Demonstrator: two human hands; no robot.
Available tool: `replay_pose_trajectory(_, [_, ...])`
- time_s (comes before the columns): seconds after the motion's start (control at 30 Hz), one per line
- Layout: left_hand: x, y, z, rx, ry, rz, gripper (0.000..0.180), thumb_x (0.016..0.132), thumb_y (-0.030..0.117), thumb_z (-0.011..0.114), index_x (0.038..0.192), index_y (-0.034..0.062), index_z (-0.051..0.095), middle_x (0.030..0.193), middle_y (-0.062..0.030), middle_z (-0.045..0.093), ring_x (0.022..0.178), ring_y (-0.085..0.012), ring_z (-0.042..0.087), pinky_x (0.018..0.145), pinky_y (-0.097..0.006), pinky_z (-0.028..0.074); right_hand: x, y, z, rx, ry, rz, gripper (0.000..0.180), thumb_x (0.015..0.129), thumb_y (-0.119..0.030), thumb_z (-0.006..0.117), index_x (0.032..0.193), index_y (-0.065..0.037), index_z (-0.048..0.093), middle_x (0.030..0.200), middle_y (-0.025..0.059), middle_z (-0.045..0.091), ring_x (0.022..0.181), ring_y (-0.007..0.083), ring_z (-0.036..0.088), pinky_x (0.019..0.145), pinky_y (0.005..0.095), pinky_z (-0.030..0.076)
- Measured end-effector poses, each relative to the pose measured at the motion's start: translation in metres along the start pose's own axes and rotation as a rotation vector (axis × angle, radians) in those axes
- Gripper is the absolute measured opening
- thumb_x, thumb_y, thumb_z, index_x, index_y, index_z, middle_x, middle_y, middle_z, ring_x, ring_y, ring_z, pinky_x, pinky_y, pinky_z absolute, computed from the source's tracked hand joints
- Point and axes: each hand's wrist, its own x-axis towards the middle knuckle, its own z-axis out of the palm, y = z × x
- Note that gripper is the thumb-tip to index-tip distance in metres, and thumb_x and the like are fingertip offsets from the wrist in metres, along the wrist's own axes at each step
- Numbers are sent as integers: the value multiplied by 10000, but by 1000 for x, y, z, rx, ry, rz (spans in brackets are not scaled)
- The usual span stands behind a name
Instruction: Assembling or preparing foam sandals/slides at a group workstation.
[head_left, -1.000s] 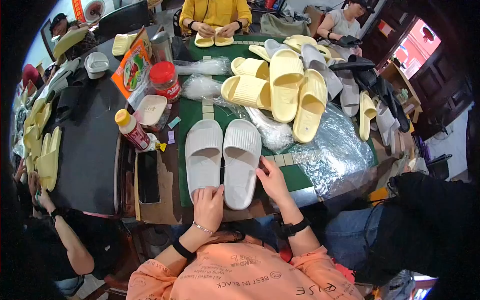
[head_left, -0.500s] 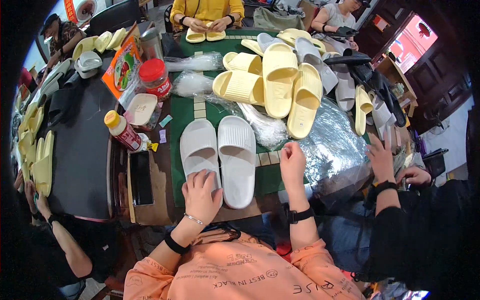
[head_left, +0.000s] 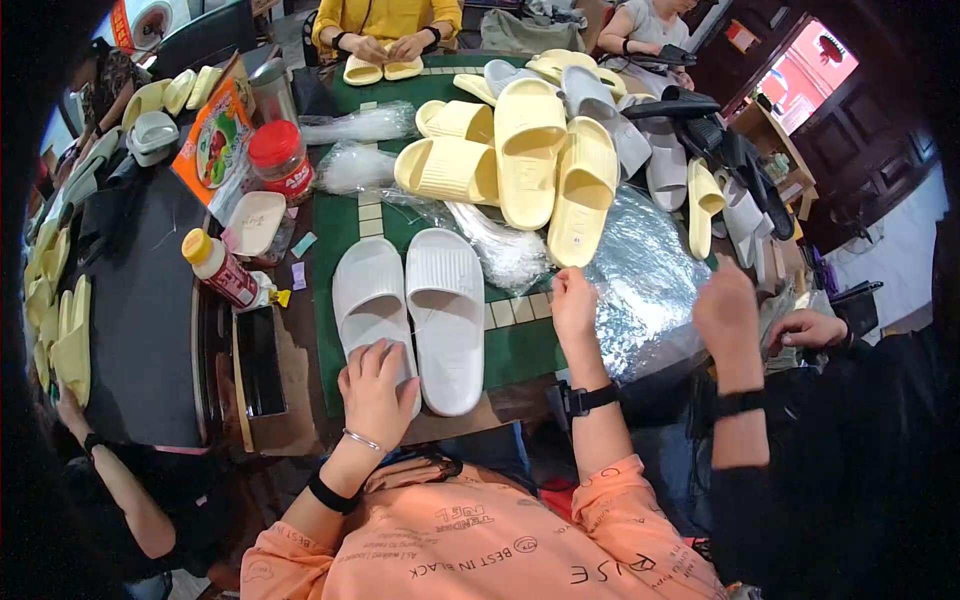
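A pair of light grey slide slippers lies side by side on the green mat, toes pointing away from me. My left hand (head_left: 378, 382) is over the heel of the left grey slipper (head_left: 372, 285), fingers bent across its footbed and thumb at the inner edge. The right grey slipper (head_left: 448, 350) lies beside it, untouched. Just below the heel of a pale yellow slipper (head_left: 583, 190), my right hand (head_left: 575, 308) is closed in a pinch. Whatever its fingers may hold is too small to make out.
Yellow slippers (head_left: 450, 170) pile up ahead, with clear plastic bags (head_left: 640, 280) at right. A red-lidded jar (head_left: 280, 160) and yellow-capped bottle (head_left: 220, 268) stand left. A co-worker's blurred hand (head_left: 728, 310) reaches in from the right; another person's hands (head_left: 388, 48) work at the far end.
The view has swung slightly right, shifting the scene leftward. My left hand stays on the grey slipper; my right stays pinched. The co-worker's hand at right has turned and moved inward.
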Motion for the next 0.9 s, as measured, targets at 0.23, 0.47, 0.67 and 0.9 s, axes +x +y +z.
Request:
replay_pose_trajectory(0.23, [5,8,-13,112,64,16,415,685,143,603,1082,84,500,1078,-103,481,1045,-268,414,910,-426,254,-24,-35,-50,-82,-105,-194,97,750,-63,525,710,-7,456,736,150,495,720,328,509,620,403,412])
replay_pose_trajectory(0.47, [26,58,-33,-431,80,314,457,673,39,616,1115,57,500,1076,-118,506,907,-264,510,815,-357,367,-87,-105,-126,698,-265,-376,51,732,13,483,732,-23,446,1104,220,507,1064,322,481,934,393,328])
replay_pose_trajectory(0.67, [13,85,-41,-1027,-483,393,432,742,-2,544,1163,43,458,995,-146,549,891,-290,540,786,-358,437,-120,-145,-143,1125,-798,-559,55,704,-7,521,703,-30,471,600,88,538,528,229,496,600,368,433])
replay_pose_trajectory(0.9, [17,63,-35,-868,-313,554,150,773,83,560,912,38,592,826,-119,598,747,-290,561,678,-353,450,-113,-146,-150,1059,-933,-478,70,799,-81,555,813,-20,523,733,50,537,613,147,518,552,264,422])
